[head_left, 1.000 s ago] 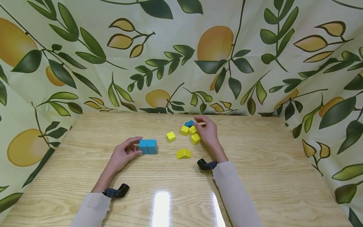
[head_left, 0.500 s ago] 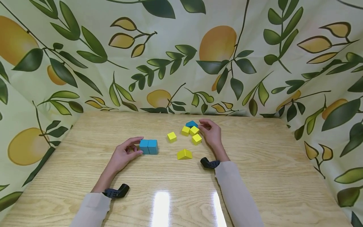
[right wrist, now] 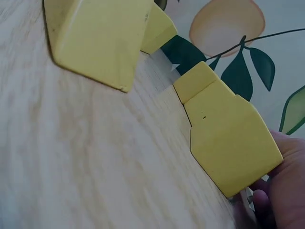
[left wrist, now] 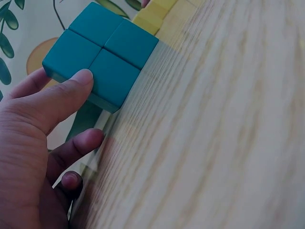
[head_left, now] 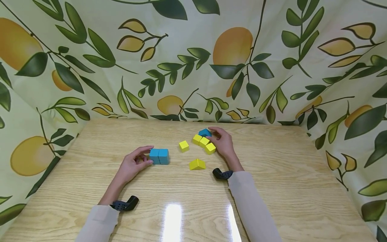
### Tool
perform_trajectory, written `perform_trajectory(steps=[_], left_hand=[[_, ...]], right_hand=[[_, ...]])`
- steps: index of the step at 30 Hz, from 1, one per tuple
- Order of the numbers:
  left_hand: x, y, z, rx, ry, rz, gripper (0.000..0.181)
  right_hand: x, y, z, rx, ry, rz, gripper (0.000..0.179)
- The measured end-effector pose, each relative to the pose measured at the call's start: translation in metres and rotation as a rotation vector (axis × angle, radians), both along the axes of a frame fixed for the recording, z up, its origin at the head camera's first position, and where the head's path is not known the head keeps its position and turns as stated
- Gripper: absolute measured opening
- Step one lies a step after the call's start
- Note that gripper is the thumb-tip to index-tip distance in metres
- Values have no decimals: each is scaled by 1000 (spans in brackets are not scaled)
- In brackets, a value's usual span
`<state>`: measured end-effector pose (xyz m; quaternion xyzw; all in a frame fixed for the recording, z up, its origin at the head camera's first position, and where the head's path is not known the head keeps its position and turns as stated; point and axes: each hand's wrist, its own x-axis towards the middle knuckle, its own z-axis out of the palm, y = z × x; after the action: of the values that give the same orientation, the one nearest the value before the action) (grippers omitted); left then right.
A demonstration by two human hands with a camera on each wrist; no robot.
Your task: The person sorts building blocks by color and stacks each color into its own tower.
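Observation:
In the head view, my left hand (head_left: 131, 164) holds the left side of a stack of blue cubes (head_left: 159, 156). The left wrist view shows the stack two wide and two high, standing on the table, with the thumb on its face. My right hand (head_left: 223, 143) is beside a row of yellow cubes (head_left: 210, 148), its thumb at the middle one and its index finger by a blue triangular block (head_left: 205, 133). No pinch shows there. In the right wrist view, a yellow cube (right wrist: 238, 148) partly hides its fingers.
A lone yellow cube (head_left: 183, 146) lies between the blue stack and the row. Nearer the person is a yellow triangular block (head_left: 197, 164). Behind the wooden table (head_left: 272, 188) hangs a fruit-patterned cloth (head_left: 181, 40).
My right hand drew back rightward from the blocks, then came left again. The middle yellow cube has shifted left and nearer, against its neighbour. My left hand keeps its hold on the blue stack.

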<state>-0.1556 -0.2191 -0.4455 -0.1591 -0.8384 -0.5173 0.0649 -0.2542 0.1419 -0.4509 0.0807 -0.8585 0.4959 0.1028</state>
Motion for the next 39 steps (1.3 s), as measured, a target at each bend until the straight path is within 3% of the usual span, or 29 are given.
perform_trajectory(steps=[7, 10, 15, 24, 30, 39], left_hand=[[11, 13, 28, 3, 17, -19, 47], [14, 15, 31, 1, 3, -22, 47], [17, 14, 29, 7, 6, -29, 47], [14, 10, 24, 21, 24, -49, 47], [14, 10, 24, 21, 20, -39, 48], [13, 9, 26, 23, 14, -31, 47]], right_hand=[[-7, 0, 4, 65, 37, 54, 40], [-7, 1, 4, 80, 5, 47, 40], [-5, 0, 0, 82, -51, 34, 40], [-1, -1, 1, -20, -57, -18, 38], [-1, -2, 8, -83, -22, -29, 39], [5, -13, 33, -44, 74, -6, 38]])
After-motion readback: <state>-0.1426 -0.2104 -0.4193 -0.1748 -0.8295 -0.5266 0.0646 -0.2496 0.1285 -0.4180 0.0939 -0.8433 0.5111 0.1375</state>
